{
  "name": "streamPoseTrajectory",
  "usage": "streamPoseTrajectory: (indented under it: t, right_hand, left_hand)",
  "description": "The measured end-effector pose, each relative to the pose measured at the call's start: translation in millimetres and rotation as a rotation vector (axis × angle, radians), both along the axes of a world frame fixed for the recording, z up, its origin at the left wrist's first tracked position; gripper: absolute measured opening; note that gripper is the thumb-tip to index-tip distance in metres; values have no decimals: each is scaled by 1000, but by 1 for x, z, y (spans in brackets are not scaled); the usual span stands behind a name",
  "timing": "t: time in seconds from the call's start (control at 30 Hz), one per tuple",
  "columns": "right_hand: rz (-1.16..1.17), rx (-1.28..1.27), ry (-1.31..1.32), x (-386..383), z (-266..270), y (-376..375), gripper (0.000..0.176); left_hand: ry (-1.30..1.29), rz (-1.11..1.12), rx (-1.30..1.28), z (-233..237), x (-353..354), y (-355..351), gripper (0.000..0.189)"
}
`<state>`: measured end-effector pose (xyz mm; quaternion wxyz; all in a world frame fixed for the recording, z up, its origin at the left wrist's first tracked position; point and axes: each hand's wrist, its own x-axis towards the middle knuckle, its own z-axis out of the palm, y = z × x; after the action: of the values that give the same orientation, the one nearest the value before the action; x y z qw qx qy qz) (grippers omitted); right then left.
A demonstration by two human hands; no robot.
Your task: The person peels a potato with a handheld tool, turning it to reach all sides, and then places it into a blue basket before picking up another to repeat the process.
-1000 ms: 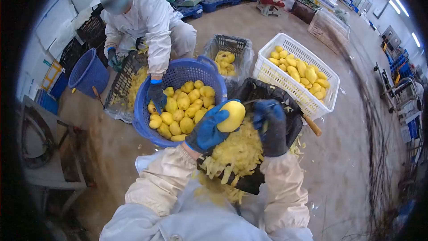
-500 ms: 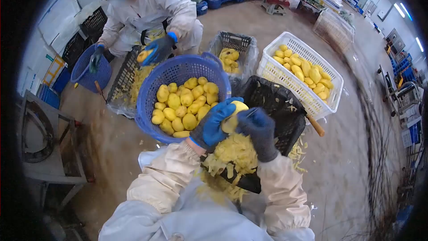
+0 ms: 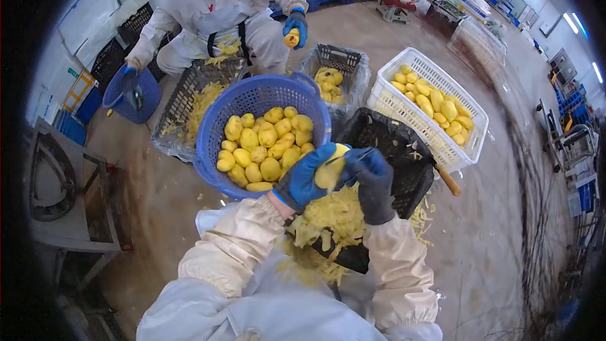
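My left hand (image 3: pixel 305 180), in a blue glove, is wrapped round a peeled yellow potato (image 3: pixel 328 173). Close at its right, my right hand (image 3: pixel 372 183), gloved in blue and dark grey, has its fingers closed round a thin tool that is mostly hidden and too small to name. Below both hands a heap of pale yellow peelings (image 3: pixel 338 215) lies on a black crate (image 3: pixel 413 180). The blue round basket (image 3: pixel 218 120) to the left of my hands holds several yellow potatoes (image 3: pixel 270 167).
Across from me a co-worker (image 3: pixel 221 12) in white holds a potato. A white crate (image 3: pixel 480 132) of peeled potatoes stands at the right, near a wooden handle (image 3: pixel 448 180). Behind are a lined crate (image 3: pixel 360 79) with potatoes and a smaller blue basket (image 3: pixel 148 98).
My right hand has turned slightly and shifted up beside the potato, which my left hand still holds. The co-worker's hand with a potato has moved right, away from the peelings crate.
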<state>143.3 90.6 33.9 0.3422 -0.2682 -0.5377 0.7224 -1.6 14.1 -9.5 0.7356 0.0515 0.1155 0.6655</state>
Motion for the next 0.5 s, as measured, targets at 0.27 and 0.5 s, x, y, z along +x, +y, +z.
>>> streamPoseTrajectory:
  t: [0.27,0.5]
  right_hand:
    - [-44,52,-36,3,3,11,12]
    - [-210,120,-19,2,-13,31,11]
  left_hand:
    - [-24,-36,-17,3,-4,4,49]
    - [72,-131,108,2,-1,-4,47]
